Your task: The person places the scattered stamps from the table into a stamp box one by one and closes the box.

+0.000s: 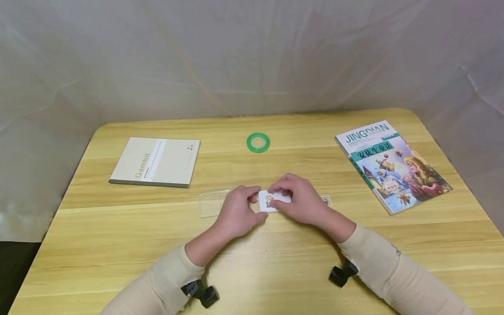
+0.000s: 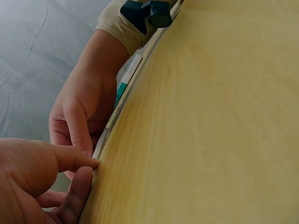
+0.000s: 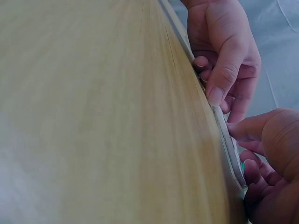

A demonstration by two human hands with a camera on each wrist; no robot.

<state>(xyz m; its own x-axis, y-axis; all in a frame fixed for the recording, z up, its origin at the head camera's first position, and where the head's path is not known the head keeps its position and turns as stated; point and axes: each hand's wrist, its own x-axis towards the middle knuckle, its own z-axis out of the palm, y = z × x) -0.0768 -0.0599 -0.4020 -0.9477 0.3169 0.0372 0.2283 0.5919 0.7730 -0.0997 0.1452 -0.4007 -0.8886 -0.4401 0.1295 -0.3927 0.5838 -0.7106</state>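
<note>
A small stack of white cards [image 1: 263, 206] with a coloured picture on top lies in the middle of the table, between both hands. My left hand [image 1: 239, 211] holds its left end, thumb at the near edge and index finger at the far corner. From the right, my right hand [image 1: 302, 201] grips the stack, its thumb on the top face and fingers along the far edge, hiding the right end. Seen edge-on in the right wrist view, the stack [image 3: 225, 135] looks thin and close to the tabletop. Beside the left hand lies a clear plastic case part [image 1: 208, 204], partly covered.
A small picture card [image 1: 327, 201] shows from behind the right wrist. Farther back lies a green tape roll [image 1: 250, 143]. A beige notebook [image 1: 157, 162] is at the left and an illustrated book [image 1: 393, 168] at the right, all on the wooden table [image 1: 252, 271].
</note>
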